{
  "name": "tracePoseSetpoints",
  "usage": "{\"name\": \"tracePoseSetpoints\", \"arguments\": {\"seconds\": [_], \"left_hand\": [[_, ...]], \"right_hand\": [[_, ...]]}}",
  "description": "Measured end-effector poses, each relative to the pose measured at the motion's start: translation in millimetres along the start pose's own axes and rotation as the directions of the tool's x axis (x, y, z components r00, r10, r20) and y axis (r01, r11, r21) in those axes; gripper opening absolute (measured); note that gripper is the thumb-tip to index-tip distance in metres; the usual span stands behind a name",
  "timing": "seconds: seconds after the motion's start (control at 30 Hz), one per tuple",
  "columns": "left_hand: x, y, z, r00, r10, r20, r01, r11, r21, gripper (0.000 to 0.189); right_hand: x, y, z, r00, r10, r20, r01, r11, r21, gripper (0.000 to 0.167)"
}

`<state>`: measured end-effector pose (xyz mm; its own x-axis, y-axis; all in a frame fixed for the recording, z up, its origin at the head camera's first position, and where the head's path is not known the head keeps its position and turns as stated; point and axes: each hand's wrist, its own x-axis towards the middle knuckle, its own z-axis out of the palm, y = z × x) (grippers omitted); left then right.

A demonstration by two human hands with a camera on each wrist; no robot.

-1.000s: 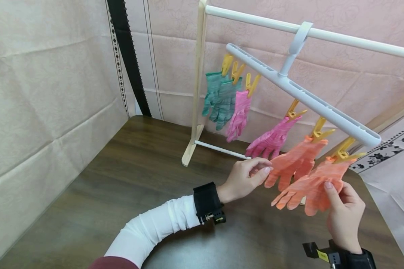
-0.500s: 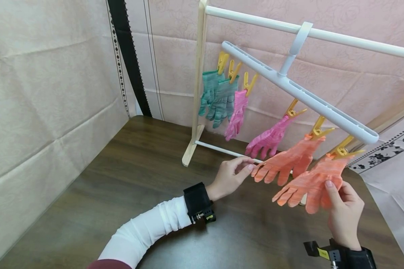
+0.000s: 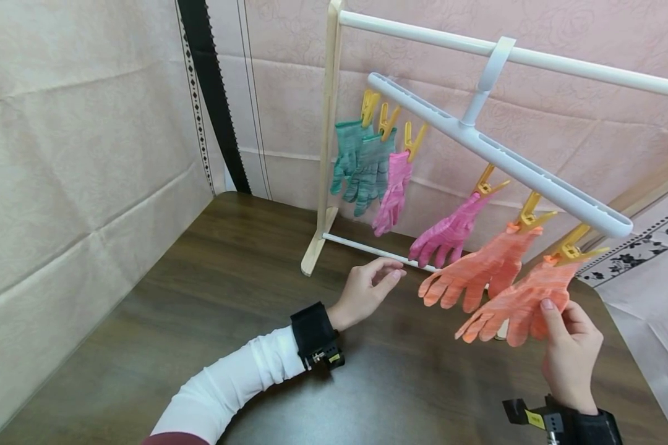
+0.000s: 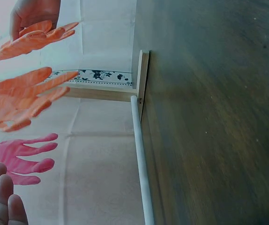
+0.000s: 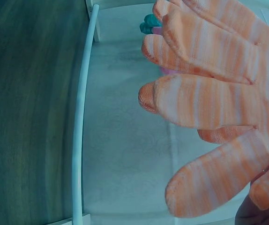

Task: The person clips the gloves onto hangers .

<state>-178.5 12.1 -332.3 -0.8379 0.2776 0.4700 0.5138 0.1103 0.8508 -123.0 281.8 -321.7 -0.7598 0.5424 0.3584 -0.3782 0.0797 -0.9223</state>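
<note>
Two orange gloves hang by yellow clothespins from the near end of a pale blue clip hanger [image 3: 545, 184]. My right hand [image 3: 572, 355] pinches the nearer orange glove [image 3: 526, 306] at its side, thumb on top; its striped fingers fill much of the right wrist view. Left of it hangs the other orange glove [image 3: 481, 262]. My left hand [image 3: 362, 293] is just off that glove's fingertips, its own fingers loosely bent and holding nothing. Further along hang two pink gloves, one darker [image 3: 448, 230] and one lighter [image 3: 392, 194], then two green gloves [image 3: 370, 167] that overlap.
The hanger hooks over the white top bar [image 3: 423, 33] of a wooden-sided rack [image 3: 329, 123]. A thin lower rail [image 3: 367, 248] runs just above the dark wooden table [image 3: 200, 309]. Pale cloth [image 3: 89, 123] screens the left and back.
My left hand drew the farther orange glove leftward, let go, and moved further left and down. The hanger swung slightly. My right hand kept its pinch on the nearer orange glove.
</note>
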Motion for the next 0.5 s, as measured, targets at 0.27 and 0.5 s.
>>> {"name": "tracePoseSetpoints", "arguments": {"seconds": [0.27, 0.5], "left_hand": [[-3.3, -1.5, -8.8, 1.000, -0.029, 0.000, 0.029, 0.999, 0.027, 0.021], [-5.0, -12.1, -15.7, 0.999, -0.037, -0.004, 0.037, 0.995, 0.092, 0.020]], "right_hand": [[-0.5, 1.4, -0.9, 0.999, -0.035, 0.009, 0.035, 0.996, 0.084, 0.011], [1.4, -3.2, -3.0, 0.994, -0.083, -0.068, 0.092, 0.984, 0.151, 0.017]]}}
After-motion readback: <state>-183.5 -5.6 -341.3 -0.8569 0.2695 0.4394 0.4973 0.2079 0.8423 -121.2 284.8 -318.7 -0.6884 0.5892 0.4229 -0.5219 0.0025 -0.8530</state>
